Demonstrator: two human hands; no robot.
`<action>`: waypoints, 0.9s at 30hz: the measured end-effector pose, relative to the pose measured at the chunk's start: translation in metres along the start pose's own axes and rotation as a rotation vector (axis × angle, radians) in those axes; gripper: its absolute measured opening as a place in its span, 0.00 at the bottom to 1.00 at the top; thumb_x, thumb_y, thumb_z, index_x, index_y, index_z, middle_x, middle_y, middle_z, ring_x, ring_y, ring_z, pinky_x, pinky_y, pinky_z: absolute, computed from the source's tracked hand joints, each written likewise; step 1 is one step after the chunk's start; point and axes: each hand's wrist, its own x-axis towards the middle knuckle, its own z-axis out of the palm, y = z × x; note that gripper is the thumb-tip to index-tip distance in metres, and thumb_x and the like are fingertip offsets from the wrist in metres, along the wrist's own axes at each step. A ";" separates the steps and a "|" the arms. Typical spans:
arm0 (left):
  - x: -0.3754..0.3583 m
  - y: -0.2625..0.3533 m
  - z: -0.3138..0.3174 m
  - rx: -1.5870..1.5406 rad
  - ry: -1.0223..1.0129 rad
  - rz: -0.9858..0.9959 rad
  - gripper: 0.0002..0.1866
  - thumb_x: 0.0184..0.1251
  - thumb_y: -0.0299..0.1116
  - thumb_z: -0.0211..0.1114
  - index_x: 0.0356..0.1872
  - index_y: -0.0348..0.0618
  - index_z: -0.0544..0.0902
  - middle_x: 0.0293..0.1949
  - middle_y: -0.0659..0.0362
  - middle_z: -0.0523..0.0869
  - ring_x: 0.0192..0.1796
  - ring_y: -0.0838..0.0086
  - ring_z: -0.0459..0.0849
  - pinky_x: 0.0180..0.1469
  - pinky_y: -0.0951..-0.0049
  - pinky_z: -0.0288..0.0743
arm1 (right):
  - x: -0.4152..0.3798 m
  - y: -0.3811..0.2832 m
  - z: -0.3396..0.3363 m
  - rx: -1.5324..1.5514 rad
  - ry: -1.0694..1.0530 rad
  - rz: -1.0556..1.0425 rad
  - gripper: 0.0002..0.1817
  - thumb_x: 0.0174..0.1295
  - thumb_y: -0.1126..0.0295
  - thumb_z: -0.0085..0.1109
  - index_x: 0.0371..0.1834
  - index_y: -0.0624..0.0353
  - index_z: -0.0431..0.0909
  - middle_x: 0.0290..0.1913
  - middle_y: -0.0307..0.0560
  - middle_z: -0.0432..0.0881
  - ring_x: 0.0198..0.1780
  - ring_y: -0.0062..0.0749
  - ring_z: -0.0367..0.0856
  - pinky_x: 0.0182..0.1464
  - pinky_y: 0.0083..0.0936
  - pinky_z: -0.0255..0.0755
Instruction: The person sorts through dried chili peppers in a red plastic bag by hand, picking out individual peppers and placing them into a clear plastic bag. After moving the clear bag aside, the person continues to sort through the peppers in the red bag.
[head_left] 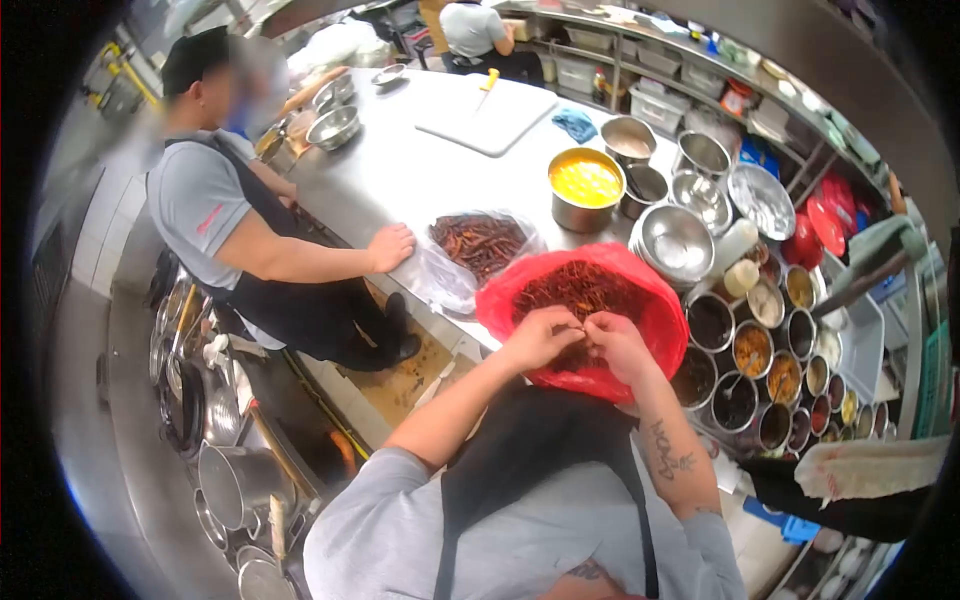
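My left hand [543, 338] and my right hand [617, 346] meet over an open red plastic bag [667, 287], their fingertips pinched close together. Whatever is between the fingers is too small to make out. The bag holds a heap of thin, dark red dried chilies [580, 285] and rests at the near edge of the steel table. Just left of it, a clear plastic bag [440, 280] contains larger whole dried chilies [480, 243].
A steel pot of yellow liquid [585, 190] stands behind the bags. A white cutting board [490, 120] carries a yellow-handled knife [489, 80]. Steel bowls [676, 243] and several sauce containers [752, 350] crowd the right. A co-worker [240, 215] stands at left, one hand on the table.
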 end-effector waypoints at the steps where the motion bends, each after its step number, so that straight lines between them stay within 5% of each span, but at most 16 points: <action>1: 0.000 -0.002 0.003 -0.062 -0.018 -0.119 0.06 0.69 0.30 0.68 0.37 0.37 0.85 0.31 0.57 0.84 0.36 0.75 0.81 0.39 0.70 0.74 | 0.005 0.004 -0.002 -0.216 0.060 -0.155 0.04 0.70 0.71 0.59 0.38 0.58 0.80 0.34 0.38 0.81 0.36 0.21 0.77 0.40 0.22 0.72; 5: 0.002 -0.011 0.005 -0.142 -0.035 -0.309 0.08 0.71 0.32 0.66 0.40 0.36 0.85 0.29 0.57 0.86 0.35 0.79 0.81 0.40 0.70 0.75 | 0.010 0.000 0.009 -0.455 0.165 -0.375 0.05 0.67 0.74 0.61 0.39 0.64 0.80 0.35 0.42 0.83 0.38 0.23 0.79 0.43 0.26 0.74; 8: -0.001 -0.006 0.006 -0.073 0.030 -0.158 0.07 0.70 0.32 0.66 0.39 0.37 0.85 0.31 0.55 0.87 0.34 0.75 0.83 0.40 0.69 0.76 | 0.011 0.005 0.006 -0.548 0.167 -0.399 0.05 0.67 0.73 0.60 0.39 0.64 0.80 0.35 0.43 0.83 0.39 0.24 0.80 0.43 0.26 0.74; 10: -0.001 -0.001 0.003 0.113 0.024 0.052 0.05 0.68 0.29 0.66 0.38 0.39 0.85 0.34 0.52 0.87 0.36 0.63 0.85 0.42 0.65 0.77 | 0.009 0.001 0.006 -0.647 0.174 -0.391 0.05 0.68 0.73 0.60 0.38 0.64 0.80 0.34 0.43 0.83 0.38 0.25 0.80 0.43 0.26 0.74; 13: 0.004 0.003 -0.008 0.219 -0.074 0.214 0.03 0.66 0.27 0.66 0.37 0.39 0.85 0.35 0.52 0.86 0.41 0.56 0.85 0.45 0.62 0.78 | -0.002 -0.013 -0.002 -0.016 -0.089 0.031 0.07 0.73 0.71 0.53 0.37 0.57 0.79 0.31 0.36 0.79 0.33 0.19 0.75 0.36 0.19 0.68; 16: 0.006 0.009 -0.014 0.005 -0.136 0.154 0.03 0.67 0.27 0.66 0.37 0.39 0.85 0.35 0.51 0.86 0.41 0.57 0.86 0.46 0.64 0.78 | -0.001 -0.017 -0.006 0.138 -0.208 0.085 0.06 0.75 0.70 0.52 0.40 0.56 0.78 0.33 0.34 0.78 0.32 0.18 0.73 0.36 0.18 0.68; 17: 0.006 0.012 -0.015 -0.092 -0.142 0.089 0.04 0.69 0.28 0.65 0.37 0.39 0.84 0.33 0.54 0.86 0.40 0.66 0.86 0.45 0.67 0.77 | 0.003 -0.016 -0.008 0.116 -0.238 0.069 0.06 0.75 0.69 0.52 0.41 0.56 0.78 0.33 0.34 0.78 0.33 0.18 0.73 0.37 0.18 0.69; 23: 0.008 -0.003 -0.031 -0.543 -0.286 -0.108 0.09 0.76 0.33 0.61 0.37 0.40 0.83 0.32 0.67 0.83 0.37 0.83 0.77 0.42 0.78 0.72 | 0.005 -0.020 0.008 0.144 -0.347 -0.167 0.06 0.75 0.68 0.54 0.40 0.56 0.77 0.33 0.33 0.78 0.33 0.19 0.74 0.38 0.18 0.69; 26: 0.006 -0.015 -0.035 -0.667 -0.424 -0.131 0.09 0.78 0.35 0.59 0.42 0.41 0.82 0.31 0.67 0.81 0.33 0.84 0.73 0.38 0.81 0.67 | -0.008 -0.027 0.014 0.348 -0.354 0.052 0.06 0.73 0.70 0.55 0.39 0.59 0.78 0.32 0.33 0.79 0.31 0.20 0.74 0.38 0.21 0.71; 27: 0.005 -0.016 -0.034 -0.710 -0.421 -0.168 0.09 0.79 0.35 0.58 0.44 0.41 0.82 0.31 0.67 0.80 0.32 0.83 0.72 0.37 0.81 0.67 | -0.001 -0.024 0.011 0.097 -0.226 -0.032 0.05 0.71 0.70 0.57 0.40 0.60 0.79 0.33 0.35 0.80 0.32 0.23 0.77 0.39 0.22 0.73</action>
